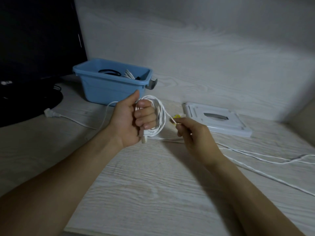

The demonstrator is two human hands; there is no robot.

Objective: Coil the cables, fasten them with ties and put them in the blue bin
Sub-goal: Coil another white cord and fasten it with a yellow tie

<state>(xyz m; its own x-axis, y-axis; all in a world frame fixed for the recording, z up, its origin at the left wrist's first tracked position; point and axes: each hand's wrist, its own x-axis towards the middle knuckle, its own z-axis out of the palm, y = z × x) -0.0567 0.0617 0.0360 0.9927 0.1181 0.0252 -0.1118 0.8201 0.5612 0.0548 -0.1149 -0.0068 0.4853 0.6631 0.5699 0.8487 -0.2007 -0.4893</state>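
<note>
My left hand (132, 121) grips a coil of white cable (159, 114), its fingers curled through the loops and a white plug end (144, 139) sticking out below the palm. My right hand (194, 137) pinches a strand of the same cable just right of the coil. The loose rest of the white cable (255, 155) trails across the table to the right. A small yellow tie (176, 116) lies on the table behind my right fingertips. The blue bin (109, 87) stands behind the hands and holds coiled black and white cables.
A white flat tray-like stand (219, 120) lies to the right of the bin. A dark monitor (34, 40) with black cables at its base fills the left. Another white plug and cable (51, 113) lie on the table at left. A wall closes the back.
</note>
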